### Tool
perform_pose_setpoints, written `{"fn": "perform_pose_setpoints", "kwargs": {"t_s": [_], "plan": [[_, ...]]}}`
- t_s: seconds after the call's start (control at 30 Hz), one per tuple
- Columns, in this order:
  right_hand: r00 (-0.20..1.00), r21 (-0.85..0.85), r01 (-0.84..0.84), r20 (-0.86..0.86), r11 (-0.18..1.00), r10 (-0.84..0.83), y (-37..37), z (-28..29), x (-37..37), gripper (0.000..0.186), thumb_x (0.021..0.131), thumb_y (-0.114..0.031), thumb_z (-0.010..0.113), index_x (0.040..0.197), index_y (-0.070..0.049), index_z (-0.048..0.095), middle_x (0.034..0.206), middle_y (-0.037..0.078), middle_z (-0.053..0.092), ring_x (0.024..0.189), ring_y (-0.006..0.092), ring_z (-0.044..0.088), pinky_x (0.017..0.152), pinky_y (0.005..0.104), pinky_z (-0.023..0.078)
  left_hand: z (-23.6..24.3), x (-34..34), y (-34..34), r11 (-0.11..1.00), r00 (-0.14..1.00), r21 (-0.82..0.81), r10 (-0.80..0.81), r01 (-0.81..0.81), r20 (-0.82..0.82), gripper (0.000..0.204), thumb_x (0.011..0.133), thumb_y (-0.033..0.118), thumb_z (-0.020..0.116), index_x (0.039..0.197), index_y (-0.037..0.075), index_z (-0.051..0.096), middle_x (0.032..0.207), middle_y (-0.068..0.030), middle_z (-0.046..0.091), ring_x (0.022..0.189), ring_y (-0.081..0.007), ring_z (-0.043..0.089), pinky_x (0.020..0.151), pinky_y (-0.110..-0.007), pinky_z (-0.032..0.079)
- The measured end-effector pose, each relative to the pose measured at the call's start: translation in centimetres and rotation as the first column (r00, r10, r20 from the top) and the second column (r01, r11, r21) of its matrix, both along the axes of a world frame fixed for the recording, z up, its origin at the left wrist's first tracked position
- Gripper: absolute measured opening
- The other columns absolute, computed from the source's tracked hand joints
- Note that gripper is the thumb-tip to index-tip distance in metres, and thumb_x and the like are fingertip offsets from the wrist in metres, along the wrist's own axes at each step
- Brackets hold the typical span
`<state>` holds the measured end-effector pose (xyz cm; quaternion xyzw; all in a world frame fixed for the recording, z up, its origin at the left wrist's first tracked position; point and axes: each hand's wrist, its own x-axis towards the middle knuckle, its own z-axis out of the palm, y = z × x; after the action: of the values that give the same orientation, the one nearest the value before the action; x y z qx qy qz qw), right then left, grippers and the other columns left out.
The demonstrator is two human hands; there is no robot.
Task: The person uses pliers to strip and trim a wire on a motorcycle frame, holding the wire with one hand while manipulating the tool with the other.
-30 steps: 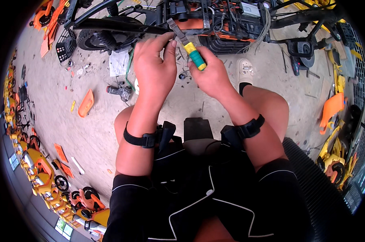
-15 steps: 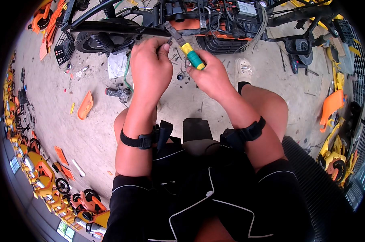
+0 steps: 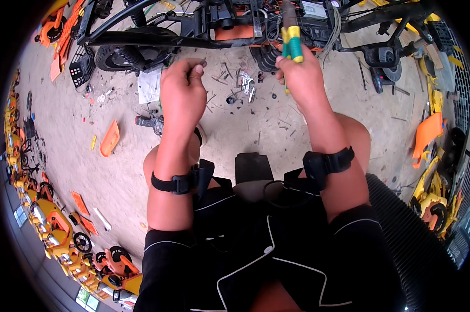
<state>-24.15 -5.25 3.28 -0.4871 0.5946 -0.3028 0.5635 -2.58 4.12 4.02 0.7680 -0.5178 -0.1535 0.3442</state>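
Observation:
My right hand (image 3: 306, 78) is wrapped around the green and yellow handles of a pair of pliers (image 3: 294, 44). Their metal head points away from me, over the wiring of a black vehicle frame (image 3: 188, 39), and looks blurred. My left hand (image 3: 184, 91) is closed in a pinch just on the near side of a frame tube. Between its thumb and forefinger a small dark bit shows, too small to name. Wires and a grey cable bundle (image 3: 334, 39) run through the middle of the frame.
On the floor lie a cordless power tool (image 3: 150, 122), a white paper sheet (image 3: 149, 86), an orange plastic panel (image 3: 110, 138) and scattered small scraps. Another drill-like tool (image 3: 377, 80) stands near a wheel at right. Orange and yellow vehicle parts line both sides.
My right hand has carried the pliers right and away from my left hand, up to the wiring. My left hand has drawn slightly left and nearer, still pinching.

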Motion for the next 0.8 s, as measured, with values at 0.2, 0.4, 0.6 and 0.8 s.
{"fn": "perform_pose_setpoints", "kwargs": {"t_s": [0.2, 0.4, 0.6, 0.8], "plan": [[0.878, 0.07, -0.436, -0.185, 0.897, 0.441, 1.8, 0.0, 0.2, 0.039, 0.093, -0.019, 0.071, 0.126, -0.001, 0.062, 0.099, 0.008, 0.071, 0.085, 0.0149, 0.065, 0.079, 0.0313, 0.052, -0.1, 0.1, -0.9, 0.997, 0.926, -0.078, -0.002, -0.03, -0.377, 0.018, 0.104, 0.011, 0.06, 0.115, -0.001, 0.068, 0.109, -0.0072, 0.074, 0.099, -0.0133, 0.067, 0.092, -0.028, 0.051], [0.795, 0.197, -0.585, -0.054, 0.787, 0.604, 2.6, 0.0, 0.8, 0.038, 0.098, -0.02, 0.068, 0.131, -0.003, 0.058, 0.102, 0.006, 0.073, 0.087, 0.0129, 0.066, 0.077, 0.0319, 0.053, 0.3, -0.6, -1.0, 0.999, 0.894, -0.048, -0.023, 0.002, -0.448, 0.018, 0.105, 0.01, 0.059, 0.116, -0.001, 0.068, 0.109, -0.0062, 0.072, 0.102, -0.013, 0.066, 0.093, -0.028, 0.051], [0.81, 0.136, -0.583, 0.017, 0.801, 0.587, 3.2, -0.8, 0.8, 0.041, 0.097, -0.023, 0.067, 0.132, -0.003, 0.057, 0.099, 0.012, 0.069, 0.085, 0.0201, 0.068, 0.078, 0.0378, 0.053, 0.1, -0.5, -0.9, 0.998, 0.884, -0.056, -0.036, 0.012, -0.467, 0.019, 0.105, 0.011, 0.059, 0.116, -0.002, 0.068, 0.107, -0.0061, 0.072, 0.102, -0.0124, 0.065, 0.093, -0.027, 0.05], [0.812, 0.255, -0.579, 0.096, 0.774, 0.575, 3.2, -0.2, 1.0, 0.052, 0.096, -0.023, 0.068, 0.142, -0.005, 0.052, 0.112, 0.014, 0.069, 0.095, 0.0233, 0.067, 0.085, 0.0386, 0.052, 0.1, -0.5, -0.8, 0.999, 0.886, -0.021, -0.048, 0.043, -0.461, 0.02, 0.105, 0.012, 0.06, 0.117, -0.002, 0.068, 0.104, -0.0065, 0.073, 0.099, -0.0118, 0.064, 0.091, -0.026, 0.049]]}}
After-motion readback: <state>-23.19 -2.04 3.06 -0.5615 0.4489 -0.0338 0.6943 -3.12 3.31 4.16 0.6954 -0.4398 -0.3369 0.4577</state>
